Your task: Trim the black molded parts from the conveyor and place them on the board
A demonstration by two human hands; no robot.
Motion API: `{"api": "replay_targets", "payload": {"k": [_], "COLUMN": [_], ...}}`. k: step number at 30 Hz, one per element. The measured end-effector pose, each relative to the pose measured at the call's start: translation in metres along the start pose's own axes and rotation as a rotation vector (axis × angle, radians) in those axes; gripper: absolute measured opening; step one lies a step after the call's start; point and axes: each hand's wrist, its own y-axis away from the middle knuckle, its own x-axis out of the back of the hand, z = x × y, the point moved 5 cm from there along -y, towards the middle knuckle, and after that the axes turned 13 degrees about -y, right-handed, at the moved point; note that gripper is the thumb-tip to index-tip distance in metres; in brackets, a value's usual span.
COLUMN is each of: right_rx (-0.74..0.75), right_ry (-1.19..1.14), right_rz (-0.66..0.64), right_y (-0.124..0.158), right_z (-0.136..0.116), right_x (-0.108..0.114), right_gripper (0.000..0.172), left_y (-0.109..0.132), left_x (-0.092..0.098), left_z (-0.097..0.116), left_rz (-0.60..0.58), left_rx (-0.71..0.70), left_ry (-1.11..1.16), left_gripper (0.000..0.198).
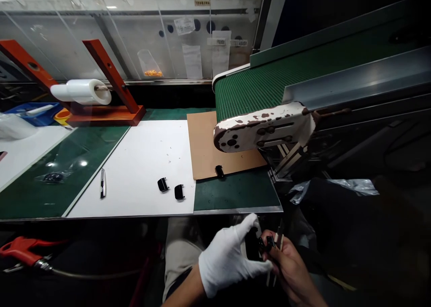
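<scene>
My left hand (232, 255), in a white glove, is below the table's front edge. Its thumb and fingers grip the two ends of a black plastic part (251, 244). My right hand (286, 262) is bare and closed against that part's right side. A slim, pale-edged tool with a thin upright tip (279, 235) sticks out of its fingers; the kind is unclear. Two similar black plastic parts, one (163, 184) left of the other (179, 192), lie on the white sheet (144, 163). Another small black part (219, 171) rests at the cardboard's edge.
A conveyor with a green belt (256, 89) overhangs the cardboard (204, 141). On the white sheet lies a utility knife (103, 184). An orange stand holds a film roll (89, 91). A red air gun (23, 251) hangs lower left. Bagged black parts (54, 177) lie on the green mat.
</scene>
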Motion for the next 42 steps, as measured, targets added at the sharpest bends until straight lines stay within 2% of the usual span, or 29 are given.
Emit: {"api": "replay_targets", "payload": {"k": [3, 7, 11, 16, 24, 32, 35, 38, 40, 42], "right_rx": [0.011, 0.151, 0.123, 0.043, -0.077, -0.189, -0.183, -0.092, 0.018, 0.146], "right_ry": [0.029, 0.159, 0.277, 0.216, 0.076, 0.033, 0.089, 0.220, 0.350, 0.516], "right_rz": [0.005, -0.002, -0.018, -0.017, -0.085, -0.116, -0.133, -0.099, -0.038, 0.033], "right_y": [-0.001, 0.000, 0.002, 0.004, 0.007, 0.007, 0.007, 0.004, 0.003, 0.002], "right_z": [-0.009, -0.022, -0.026, -0.031, -0.028, 0.004, 0.009, -0.002, -0.015, -0.028], "right_x": [-0.001, -0.001, -0.006, -0.012, -0.010, -0.010, -0.013, -0.008, -0.001, 0.003], "right_gripper": [0.046, 0.052, 0.047, 0.042, 0.036, 0.050, 0.057, 0.058, 0.056, 0.046], "left_y": [0.000, -0.001, 0.003, 0.012, 0.030, 0.036, 0.035, 0.028, 0.020, 0.012], "left_x": [-0.001, 0.003, 0.008, 0.004, -0.009, -0.009, -0.007, -0.004, -0.005, -0.008], "left_z": [-0.001, -0.004, -0.004, -0.003, -0.006, 0.003, 0.010, 0.010, 0.005, -0.002], "left_rz": [0.033, 0.114, 0.204, 0.351, 0.486, 0.458, 0.443, 0.422, 0.352, 0.261], "left_rx": [-0.026, -0.074, -0.170, -0.242, -0.147, -0.143, -0.199, -0.227, -0.202, -0.177], "left_ry": [-0.086, -0.355, -0.495, -0.430, -0.300, -0.208, -0.139, -0.177, -0.261, -0.329], "left_gripper": [0.083, 0.083, 0.073, 0.063, 0.068, 0.070, 0.073, 0.069, 0.060, 0.047]}}
